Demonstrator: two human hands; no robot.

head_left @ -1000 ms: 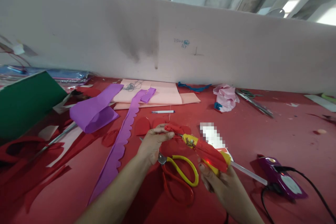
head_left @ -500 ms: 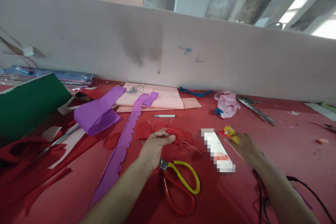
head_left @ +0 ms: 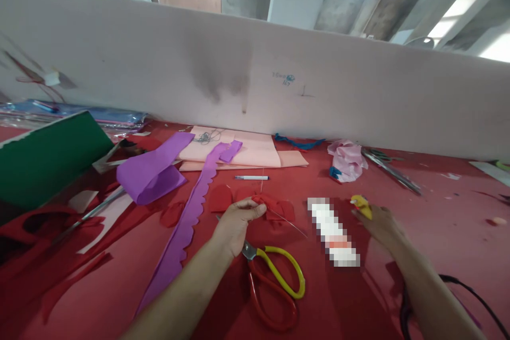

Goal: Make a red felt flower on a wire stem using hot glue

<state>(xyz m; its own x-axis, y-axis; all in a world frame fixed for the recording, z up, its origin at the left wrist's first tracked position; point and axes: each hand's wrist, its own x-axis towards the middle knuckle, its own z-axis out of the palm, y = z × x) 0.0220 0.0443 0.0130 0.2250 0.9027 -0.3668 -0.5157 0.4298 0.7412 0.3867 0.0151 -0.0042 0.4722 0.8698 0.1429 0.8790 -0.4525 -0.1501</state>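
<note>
My left hand (head_left: 241, 219) is closed in a pinch on a red felt piece (head_left: 263, 202) above the middle of the table. Thin pale strands stick out from the piece, one upward and one toward the lower right. My right hand (head_left: 380, 220) is wrapped around a yellow glue gun (head_left: 362, 206), its pale tip pointing left; most of its body is hidden by the fingers. Below my left wrist lie scissors (head_left: 274, 281) with one yellow and one red handle. More cut red pieces (head_left: 220, 199) lie around my left hand.
A scalloped purple strip (head_left: 191, 223) and a folded purple band (head_left: 151, 170) lie left. Peach sheets (head_left: 247, 146), a pen (head_left: 252, 177) and crumpled pink cloth (head_left: 346, 162) are farther back. A blurred white strip (head_left: 332, 234) lies between my hands. A black cord (head_left: 458, 281) runs by my right forearm.
My right hand has moved slightly right with the glue gun, and the cord beneath that forearm has shifted. My left hand stays in place on the red felt piece.
</note>
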